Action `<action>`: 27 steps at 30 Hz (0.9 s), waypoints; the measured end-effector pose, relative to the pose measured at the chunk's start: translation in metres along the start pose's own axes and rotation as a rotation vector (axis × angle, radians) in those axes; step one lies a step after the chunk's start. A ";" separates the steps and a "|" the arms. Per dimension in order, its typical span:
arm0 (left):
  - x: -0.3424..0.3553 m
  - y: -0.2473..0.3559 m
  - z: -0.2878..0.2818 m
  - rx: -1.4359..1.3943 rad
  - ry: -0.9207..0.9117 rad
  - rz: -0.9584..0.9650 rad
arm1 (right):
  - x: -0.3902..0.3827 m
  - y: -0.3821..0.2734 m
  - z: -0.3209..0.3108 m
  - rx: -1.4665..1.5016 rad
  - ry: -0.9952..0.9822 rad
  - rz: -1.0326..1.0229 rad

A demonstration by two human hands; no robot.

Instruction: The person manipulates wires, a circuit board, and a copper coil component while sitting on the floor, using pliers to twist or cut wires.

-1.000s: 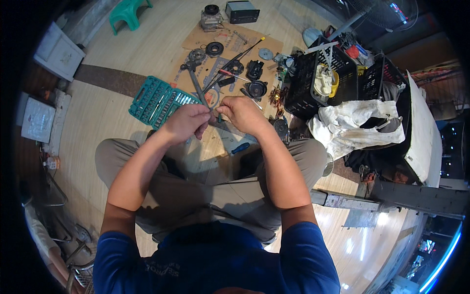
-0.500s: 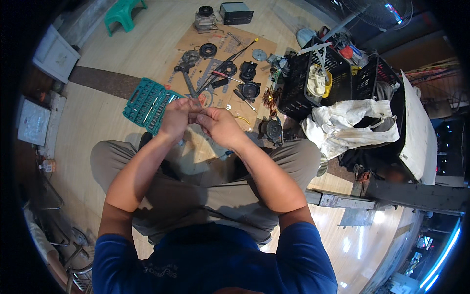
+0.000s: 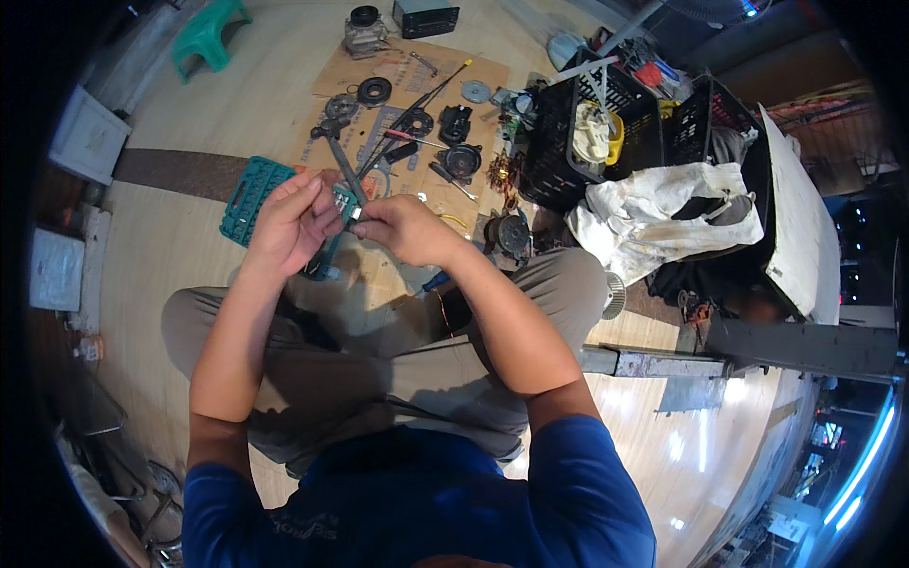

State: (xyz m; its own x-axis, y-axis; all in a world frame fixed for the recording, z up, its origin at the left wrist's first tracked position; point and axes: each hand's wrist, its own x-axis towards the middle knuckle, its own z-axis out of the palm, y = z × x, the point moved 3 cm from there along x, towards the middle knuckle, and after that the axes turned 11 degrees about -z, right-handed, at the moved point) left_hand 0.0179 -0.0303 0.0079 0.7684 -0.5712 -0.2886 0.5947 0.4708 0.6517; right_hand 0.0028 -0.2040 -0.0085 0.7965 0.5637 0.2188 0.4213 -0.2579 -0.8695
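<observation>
My right hand (image 3: 409,229) is closed, thumb and forefinger pinching a small pale piece (image 3: 356,216) whose kind I cannot make out. Just left of it, apart, my left hand (image 3: 295,225) is raised with curled fingers and the thumb against the forefinger; anything between them is too small to tell. Behind my left hand lies an open green socket set case (image 3: 248,210), partly covered by it. A hammer (image 3: 343,161) lies beyond my hands, its near end hidden by my right hand.
Cardboard (image 3: 322,87) carries dark motor parts (image 3: 462,161), a red-handled screwdriver (image 3: 400,135) and a black ring (image 3: 374,91). At right stand black crates (image 3: 559,142) with white cloth (image 3: 653,213) in front. A green stool (image 3: 210,36) stands far left.
My hands, together before, have parted; the left moved left and turned palm inward. A pale piece now shows at my right fingertips. The view has shifted slightly.
</observation>
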 end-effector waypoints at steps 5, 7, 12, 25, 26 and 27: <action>-0.013 -0.007 0.008 0.518 -0.020 -0.441 | -0.003 0.003 -0.009 -0.242 -0.122 -0.052; -0.013 -0.017 0.011 0.755 0.047 -0.452 | -0.005 0.003 -0.005 -0.259 -0.140 -0.056; -0.004 -0.035 0.013 1.242 0.074 -0.360 | -0.008 0.002 0.004 -0.426 -0.134 -0.022; 0.001 0.006 -0.005 -0.127 -0.092 0.134 | -0.026 -0.013 -0.056 -0.034 0.735 0.195; 0.000 0.008 -0.006 -0.164 -0.056 0.154 | -0.028 -0.010 -0.050 -0.236 0.490 0.312; -0.001 0.009 -0.007 -0.206 -0.006 0.164 | -0.031 -0.006 -0.042 -0.413 0.261 0.351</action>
State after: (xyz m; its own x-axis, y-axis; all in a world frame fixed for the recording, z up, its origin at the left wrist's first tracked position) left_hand 0.0246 -0.0208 0.0091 0.8574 -0.4796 -0.1868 0.4986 0.6839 0.5327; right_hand -0.0061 -0.2531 0.0085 0.9767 0.1915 0.0966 0.2055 -0.7069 -0.6768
